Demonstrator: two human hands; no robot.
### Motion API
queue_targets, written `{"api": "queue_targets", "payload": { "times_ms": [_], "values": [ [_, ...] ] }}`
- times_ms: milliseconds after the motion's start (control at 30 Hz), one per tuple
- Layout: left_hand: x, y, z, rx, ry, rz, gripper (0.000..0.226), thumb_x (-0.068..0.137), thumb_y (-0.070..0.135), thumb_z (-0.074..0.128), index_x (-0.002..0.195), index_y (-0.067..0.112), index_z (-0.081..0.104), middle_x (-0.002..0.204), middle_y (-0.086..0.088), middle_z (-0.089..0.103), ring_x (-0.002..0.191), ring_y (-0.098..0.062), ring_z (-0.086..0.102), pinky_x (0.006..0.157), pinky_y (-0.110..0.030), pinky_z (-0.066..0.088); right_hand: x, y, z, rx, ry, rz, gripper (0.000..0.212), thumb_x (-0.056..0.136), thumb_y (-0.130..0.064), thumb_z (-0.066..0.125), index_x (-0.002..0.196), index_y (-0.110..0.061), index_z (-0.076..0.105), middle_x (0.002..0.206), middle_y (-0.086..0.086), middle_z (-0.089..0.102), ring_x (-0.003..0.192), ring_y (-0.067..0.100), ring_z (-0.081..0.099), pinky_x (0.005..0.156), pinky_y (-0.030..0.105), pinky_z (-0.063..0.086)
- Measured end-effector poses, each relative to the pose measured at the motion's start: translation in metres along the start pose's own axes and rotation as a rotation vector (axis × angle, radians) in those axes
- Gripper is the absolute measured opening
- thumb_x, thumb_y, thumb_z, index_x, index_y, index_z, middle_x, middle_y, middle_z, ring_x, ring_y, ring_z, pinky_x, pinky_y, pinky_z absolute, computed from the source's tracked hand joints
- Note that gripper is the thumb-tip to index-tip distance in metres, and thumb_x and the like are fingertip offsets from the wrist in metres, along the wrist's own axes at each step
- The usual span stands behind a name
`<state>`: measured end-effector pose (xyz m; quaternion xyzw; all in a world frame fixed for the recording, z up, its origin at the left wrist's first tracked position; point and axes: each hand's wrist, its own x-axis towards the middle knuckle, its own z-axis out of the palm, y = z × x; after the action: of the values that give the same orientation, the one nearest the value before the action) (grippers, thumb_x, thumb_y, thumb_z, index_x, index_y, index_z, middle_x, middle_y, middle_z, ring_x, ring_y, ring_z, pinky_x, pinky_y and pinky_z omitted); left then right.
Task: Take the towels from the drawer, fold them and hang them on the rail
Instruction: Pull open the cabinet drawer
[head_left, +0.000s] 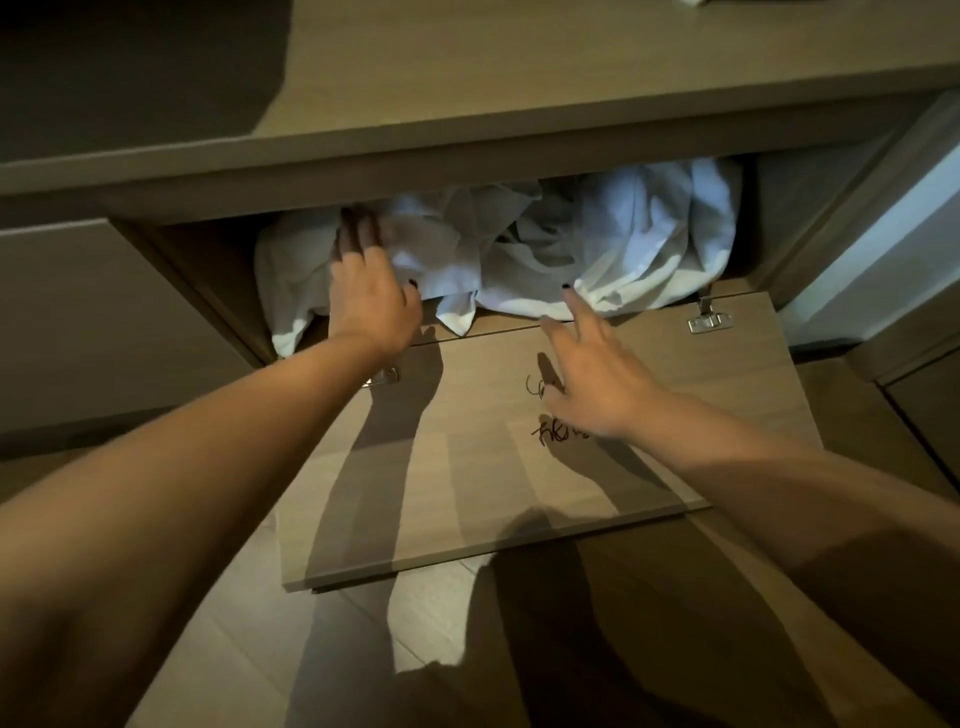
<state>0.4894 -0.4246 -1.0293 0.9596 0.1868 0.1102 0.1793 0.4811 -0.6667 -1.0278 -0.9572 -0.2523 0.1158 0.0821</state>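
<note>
Both hands reach out, left hand (366, 291) seemingly touching towels (597, 244).

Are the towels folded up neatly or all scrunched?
Scrunched. The white towels lie crumpled in a heap inside the open drawer, with wrinkles everywhere and no neat edges.

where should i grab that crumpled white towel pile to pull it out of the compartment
Probably the bunched folds on the towel pile near the front edge, coming straight in over the dropped door flap. The left hand already lies on it there; the right hand hovers open nearby.
</note>
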Motion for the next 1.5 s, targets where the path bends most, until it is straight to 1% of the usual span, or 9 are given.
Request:
{"api": "queue_targets", "payload": {
  "times_ms": [67, 200, 733, 933, 1100, 1233, 1300, 1433, 1500],
  "values": [
    [0.017, 0.007, -0.006, 0.091, -0.045, -0.012, 0.029, 0.099, 0.028, 0.047, 0.101, 0.002, 0.059, 0.116, -0.029, 0.059, 0.108, -0.045, 0.053, 0.087, -0.045, 0.043, 0.009, -0.009, -0.015, 0.061, 0.061, 0.029, 0.076, 0.090, -0.027, 0.063, 0.153, -0.012, 0.022, 0.163, 0.011, -0.010, 0.150, 0.031, 0.005, 0.111, 0.043, 0.034],
    [0.036, 0.010, -0.009, 0.171, -0.119, -0.102, 0.035, 0.102, 0.026, 0.045, 0.117, -0.001, 0.062, 0.128, -0.025, 0.057, 0.119, -0.041, 0.052, 0.103, -0.052, 0.041, 0.011, -0.030, -0.018, 0.233, 0.120, 0.069, 0.071, 0.091, -0.025, 0.062, 0.151, -0.017, 0.027, 0.163, 0.005, -0.011, 0.150, 0.029, 0.010, 0.108, 0.040, 0.038],
    [0.016, -0.018, -0.004, 0.071, 0.030, -0.108, 0.028, 0.090, 0.023, 0.061, 0.118, 0.017, 0.061, 0.129, -0.016, 0.054, 0.124, -0.036, 0.045, 0.100, -0.049, 0.031, -0.006, -0.020, 0.013, 0.408, 0.073, 0.196, 0.070, 0.089, -0.023, 0.063, 0.150, -0.017, 0.029, 0.162, 0.002, -0.007, 0.145, 0.028, 0.023, 0.109, 0.036, 0.036],
    [-0.055, -0.003, 0.005, -0.418, 0.134, 0.013, 0.016, 0.092, 0.018, 0.061, 0.105, 0.018, 0.051, 0.123, -0.007, 0.057, 0.119, -0.031, 0.049, 0.102, -0.045, 0.036, -0.009, -0.013, 0.021, 0.663, 0.216, 0.198, 0.072, 0.093, -0.025, 0.062, 0.153, -0.020, 0.025, 0.158, -0.001, 0.015, 0.140, 0.020, 0.032, 0.111, 0.030, 0.032],
    [-0.089, 0.024, -0.010, -0.751, 0.055, 0.185, 0.017, 0.095, 0.023, 0.059, 0.097, 0.023, 0.043, 0.076, 0.012, 0.051, 0.064, -0.003, 0.051, 0.061, -0.022, 0.039, -0.009, -0.008, 0.008, 0.746, 0.367, 0.056, 0.121, 0.070, -0.028, 0.085, 0.156, -0.028, 0.000, 0.160, -0.004, 0.007, 0.139, 0.002, 0.014, 0.108, 0.019, 0.023],
    [-0.099, 0.050, -0.024, -1.049, -0.084, 0.302, 0.016, 0.088, 0.030, 0.066, 0.091, 0.028, 0.050, 0.064, 0.013, 0.054, 0.054, -0.004, 0.046, 0.051, -0.020, 0.039, -0.011, -0.006, 0.001, 0.763, 0.385, 0.032, 0.081, 0.065, -0.013, 0.084, 0.135, -0.021, 0.044, 0.125, -0.006, 0.055, 0.121, 0.011, 0.051, 0.095, 0.026, 0.045],
    [-0.098, 0.055, -0.027, -1.099, -0.126, 0.305, 0.019, 0.085, 0.035, 0.070, 0.093, 0.030, 0.053, 0.070, 0.008, 0.059, 0.060, -0.010, 0.053, 0.056, -0.030, 0.045, -0.017, -0.004, 0.001, 0.835, 0.401, 0.097, 0.065, 0.069, -0.004, 0.079, 0.126, -0.021, 0.053, 0.107, -0.010, 0.062, 0.105, 0.012, 0.060, 0.084, 0.026, 0.050],
    [-0.094, 0.037, -0.022, -0.974, -0.363, 0.231, 0.066, 0.073, 0.053, 0.071, 0.130, 0.030, 0.046, 0.132, 0.008, 0.055, 0.124, -0.008, 0.054, 0.104, -0.036, 0.045, -0.027, 0.000, -0.015, 1.206, 0.496, 0.153, 0.048, 0.076, 0.013, 0.066, 0.113, -0.017, 0.060, 0.103, -0.002, 0.069, 0.097, 0.010, 0.066, 0.082, 0.029, 0.054],
    [-0.096, 0.032, -0.021, -0.963, -0.565, 0.177, 0.080, 0.065, 0.057, 0.074, 0.136, 0.036, 0.043, 0.135, 0.015, 0.055, 0.125, -0.003, 0.053, 0.100, -0.029, 0.046, -0.029, -0.003, -0.032, 1.272, 0.554, 0.167, 0.040, 0.080, 0.011, 0.059, 0.111, -0.015, 0.062, 0.100, 0.000, 0.070, 0.093, 0.010, 0.066, 0.079, 0.028, 0.054]
  ]
}}
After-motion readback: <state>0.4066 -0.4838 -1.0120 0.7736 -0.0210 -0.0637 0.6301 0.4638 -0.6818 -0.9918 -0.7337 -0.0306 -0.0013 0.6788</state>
